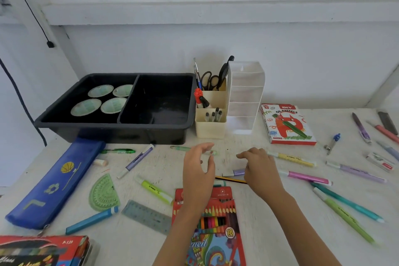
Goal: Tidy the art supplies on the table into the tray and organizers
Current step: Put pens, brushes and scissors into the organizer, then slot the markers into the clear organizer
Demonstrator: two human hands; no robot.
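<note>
My left hand [199, 168] hovers over the table centre with fingers relaxed and holds nothing. My right hand [259, 168] hangs beside it, fingers drooping above a lilac highlighter [236, 172] and a yellow-black pencil [228, 179]. A pale green pen [183, 148] lies just beyond my left fingertips. The black two-compartment tray [86, 124] stands at the back left with several round paint pans in its left half. A cream organizer [210, 129] holds scissors, brushes and markers; a white tiered organizer [244, 97] stands next to it.
Highlighters and pens lie scattered to the right, near an oil pastels box [287, 125]. A coloured pencil box [216, 222] lies under my left forearm. A blue pencil case [54, 181], green protractor [103, 194], ruler [146, 216] and red box [43, 250] sit left.
</note>
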